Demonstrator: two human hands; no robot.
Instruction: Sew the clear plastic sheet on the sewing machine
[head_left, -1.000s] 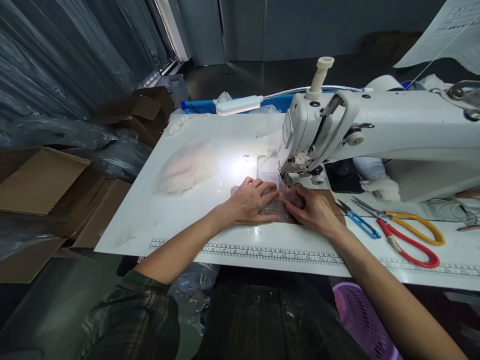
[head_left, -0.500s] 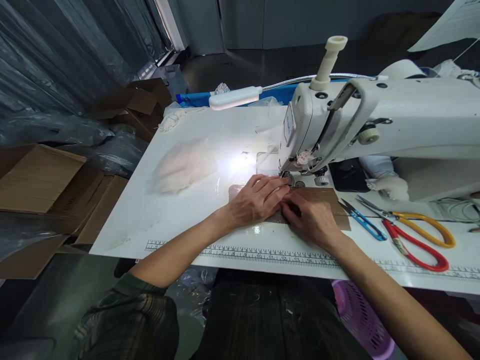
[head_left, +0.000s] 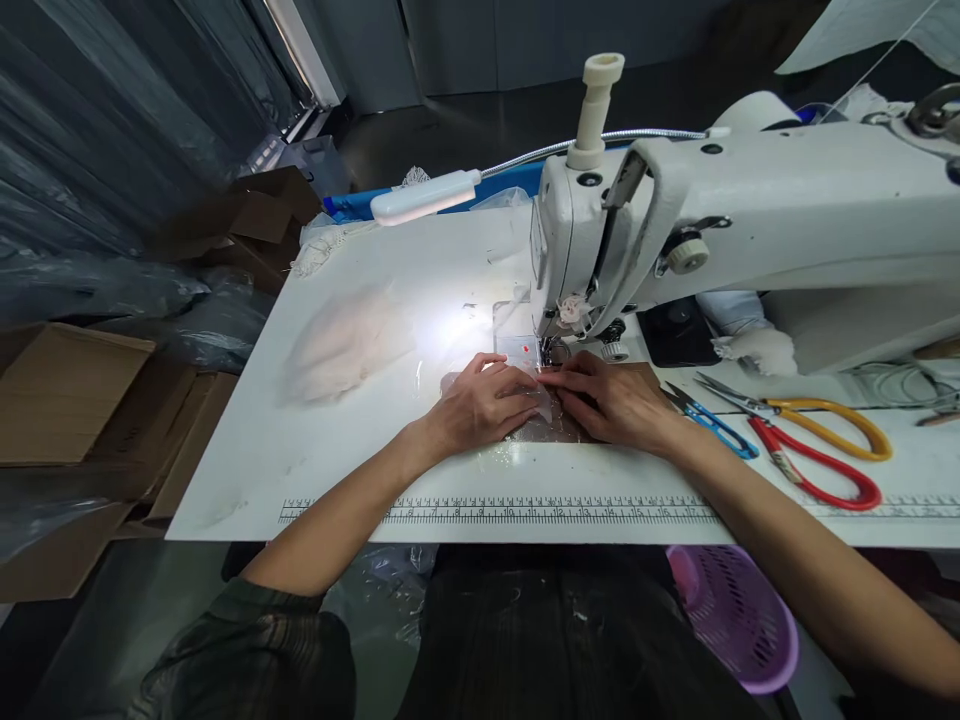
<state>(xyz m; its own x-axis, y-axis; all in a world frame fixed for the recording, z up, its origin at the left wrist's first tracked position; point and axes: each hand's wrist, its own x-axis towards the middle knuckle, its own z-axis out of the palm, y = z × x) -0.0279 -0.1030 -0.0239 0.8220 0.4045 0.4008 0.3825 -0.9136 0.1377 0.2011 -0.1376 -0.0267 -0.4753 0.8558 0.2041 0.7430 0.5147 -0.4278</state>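
Observation:
Both my hands rest on a small clear plastic piece (head_left: 541, 425) lying over a brown patch on the white sewing table (head_left: 360, 450), right in front of the needle of the white sewing machine (head_left: 675, 220). My left hand (head_left: 480, 402) lies flat on its left part, fingers stretched toward the needle. My right hand (head_left: 615, 400) presses its right part, fingers together and pointing left to the presser foot. The fingertips of both hands nearly meet below the needle.
Red and yellow scissors (head_left: 810, 445) and blue thread snips (head_left: 712, 425) lie right of my hands. A pale fluffy pile (head_left: 341, 340) sits at the left. The lamp (head_left: 424, 196) lights the needle area. Cardboard boxes (head_left: 67, 400) stand left; a purple basket (head_left: 739, 615) sits below.
Both hands have slid the plastic piece a little forward toward the needle. My view has shifted, so the machine sits more to the left.

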